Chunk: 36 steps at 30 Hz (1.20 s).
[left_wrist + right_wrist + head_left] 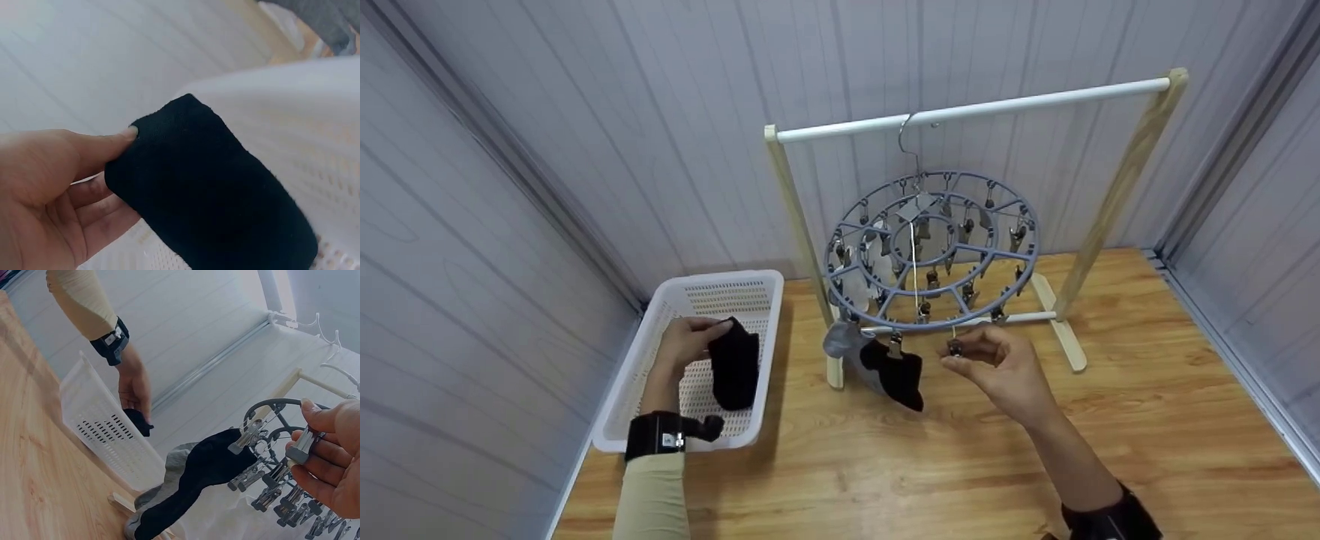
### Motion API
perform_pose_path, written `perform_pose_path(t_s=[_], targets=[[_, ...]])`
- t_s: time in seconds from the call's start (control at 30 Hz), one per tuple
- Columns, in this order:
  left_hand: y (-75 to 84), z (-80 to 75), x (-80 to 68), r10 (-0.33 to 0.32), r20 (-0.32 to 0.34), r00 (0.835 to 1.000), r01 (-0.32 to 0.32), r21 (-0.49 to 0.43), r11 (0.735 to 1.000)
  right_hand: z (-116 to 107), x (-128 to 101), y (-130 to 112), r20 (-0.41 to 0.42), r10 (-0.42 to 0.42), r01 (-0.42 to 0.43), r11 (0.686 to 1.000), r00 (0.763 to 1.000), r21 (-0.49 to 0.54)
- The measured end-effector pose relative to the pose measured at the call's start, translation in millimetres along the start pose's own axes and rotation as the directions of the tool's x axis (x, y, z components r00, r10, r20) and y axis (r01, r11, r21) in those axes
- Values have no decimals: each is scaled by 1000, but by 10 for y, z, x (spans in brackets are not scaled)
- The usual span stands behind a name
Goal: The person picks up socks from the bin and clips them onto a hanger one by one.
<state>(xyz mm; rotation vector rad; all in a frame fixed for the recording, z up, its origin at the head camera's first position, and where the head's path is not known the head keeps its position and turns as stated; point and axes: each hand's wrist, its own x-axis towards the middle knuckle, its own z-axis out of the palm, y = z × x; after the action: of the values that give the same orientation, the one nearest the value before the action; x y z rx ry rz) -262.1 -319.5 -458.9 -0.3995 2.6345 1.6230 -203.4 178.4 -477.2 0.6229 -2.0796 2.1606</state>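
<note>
My left hand (688, 343) pinches the top edge of a black sock (734, 365), which hangs over the white basket (774, 300). In the left wrist view the thumb lies on the sock's near face, with the other fingers behind it. My right hand (997, 367) holds a metal clip (301, 444) between thumb and fingers, at the front rim of a round grey drying hanger (937, 324). To the left of that hand, a black and grey sock (901, 379) dangles from another clip (895, 343).
The hanger hooks onto a white rail (982, 110) between wooden posts (1117, 195). Several clips dangle from its rings. Pale items (855, 289) hang at its left side. A wooden foot (1065, 334) stands on the wood-grain surface (840, 480). Panelled walls (697, 90) enclose the space.
</note>
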Motion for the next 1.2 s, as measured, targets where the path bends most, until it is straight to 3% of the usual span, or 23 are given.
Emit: perform_pose_path(t_s=[0.23,0.37,0.53,0.73,0.9,1.2], targets=[[204,96,-152,136,-116,984,-144,-64,987,-4,2,-14,-2,13,-13,1000,1000,17],[365,123,-271,230,-145,962,-236,-32,971,-7,5,-14,7,8,-8,1000,1000,15],[593,196,-450,302,-172,938,-313,-43,949,1,7,-14,3,-12,12,1000,1000,4],[845,409,-705,396,-179,901,-408,-30,913,3,2,-13,-16,-7,7,1000,1000,-2],[967,602,-891,444,-215,870,-457,-13,889,3,2,-8,-14,-6,6,1000,1000,9],[989,984,-1198,480,-159,863,-500,-122,857,5,0,7,-9,-21,21,1000,1000,14]])
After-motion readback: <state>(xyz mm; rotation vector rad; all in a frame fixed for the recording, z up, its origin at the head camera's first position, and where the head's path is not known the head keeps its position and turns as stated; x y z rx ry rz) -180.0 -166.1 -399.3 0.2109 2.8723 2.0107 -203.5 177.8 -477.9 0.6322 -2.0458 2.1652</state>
